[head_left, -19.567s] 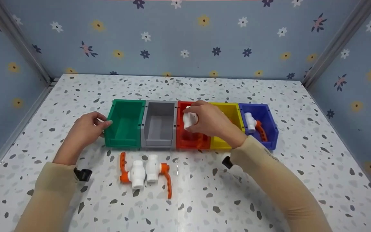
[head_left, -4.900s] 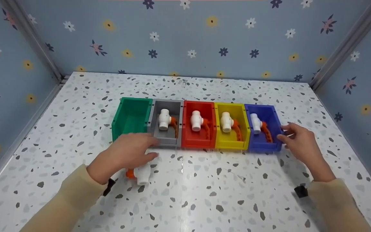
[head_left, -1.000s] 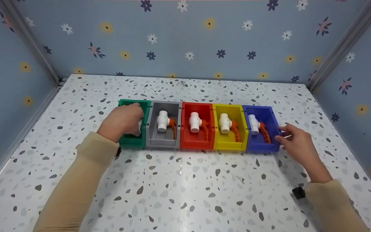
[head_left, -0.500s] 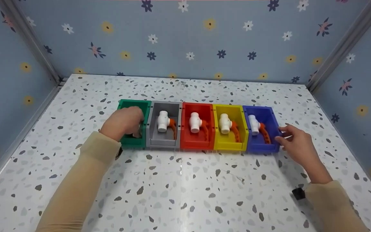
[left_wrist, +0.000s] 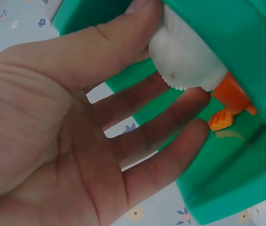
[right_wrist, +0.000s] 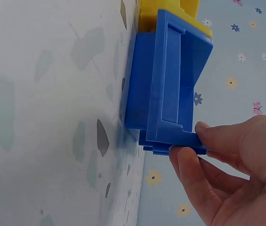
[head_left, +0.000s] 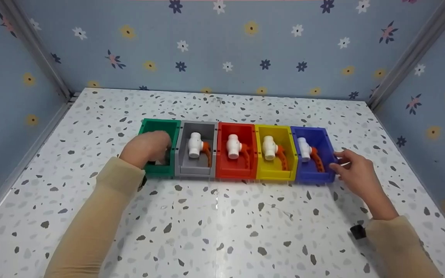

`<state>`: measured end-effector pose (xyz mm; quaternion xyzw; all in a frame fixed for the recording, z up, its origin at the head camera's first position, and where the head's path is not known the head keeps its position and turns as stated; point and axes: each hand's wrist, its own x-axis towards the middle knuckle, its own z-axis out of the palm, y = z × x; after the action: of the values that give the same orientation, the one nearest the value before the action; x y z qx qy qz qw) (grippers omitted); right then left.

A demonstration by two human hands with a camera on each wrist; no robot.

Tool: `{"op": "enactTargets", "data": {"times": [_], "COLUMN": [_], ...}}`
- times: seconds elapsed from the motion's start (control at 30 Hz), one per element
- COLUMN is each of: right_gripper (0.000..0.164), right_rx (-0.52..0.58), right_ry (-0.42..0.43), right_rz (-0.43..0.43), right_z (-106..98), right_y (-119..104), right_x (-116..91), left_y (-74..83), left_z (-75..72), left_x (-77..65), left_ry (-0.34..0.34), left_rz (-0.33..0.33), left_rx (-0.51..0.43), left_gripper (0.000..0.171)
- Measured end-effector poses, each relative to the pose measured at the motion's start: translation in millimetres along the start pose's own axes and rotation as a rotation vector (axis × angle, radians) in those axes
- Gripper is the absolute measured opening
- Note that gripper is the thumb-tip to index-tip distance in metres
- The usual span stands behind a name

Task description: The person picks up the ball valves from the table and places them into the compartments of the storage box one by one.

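Note:
My left hand (head_left: 146, 146) reaches down into the green bin (head_left: 159, 171) at the left end of the row. In the left wrist view its thumb and fingers hold a white ball valve (left_wrist: 185, 54) with an orange handle (left_wrist: 230, 94), low inside the bin. From the head camera the hand hides this valve. At the opposite end, my right hand (head_left: 357, 170) pinches the outer side edge of the blue bin (head_left: 315, 177) between thumb and fingers. A ball valve (head_left: 304, 149) lies in the blue bin, its orange handle towards the right.
Between the end bins stand a grey bin (head_left: 195, 171), a red bin (head_left: 235, 173) and a yellow bin (head_left: 275, 175), joined side by side. Each holds a similar valve. The speckled table (head_left: 238, 231) is bounded by flowered panels (head_left: 207, 46) at the back and sides.
Earlier, two valves lay on the table and my right hand held one over the red bin. Since then valves entered the grey and green bins; my left hand has sunk slightly lower in the green one.

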<state>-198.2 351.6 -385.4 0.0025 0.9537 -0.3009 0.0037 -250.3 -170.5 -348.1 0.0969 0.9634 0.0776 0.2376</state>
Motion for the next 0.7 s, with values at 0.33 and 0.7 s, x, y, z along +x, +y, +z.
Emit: {"op": "enactTargets", "data": {"times": [0.33, 0.7], "right_gripper": [0.043, 0.043], "right_rx": [-0.014, -0.021], "right_ry": [0.013, -0.003], "right_rz": [-0.016, -0.016], "right_z": [0.7, -0.6], "right_y": [0.7, 2.5], "right_x": [0.0, -0.7], "left_y": [-1.7, -1.1], "left_z": [2.9, 6.0], "left_x": [5.4, 6.6], "left_ry": [0.072, 0.138], "left_rz": [0.020, 0.020], "left_rx": [-0.038, 0.022], "left_gripper": [0.017, 0.025]}}
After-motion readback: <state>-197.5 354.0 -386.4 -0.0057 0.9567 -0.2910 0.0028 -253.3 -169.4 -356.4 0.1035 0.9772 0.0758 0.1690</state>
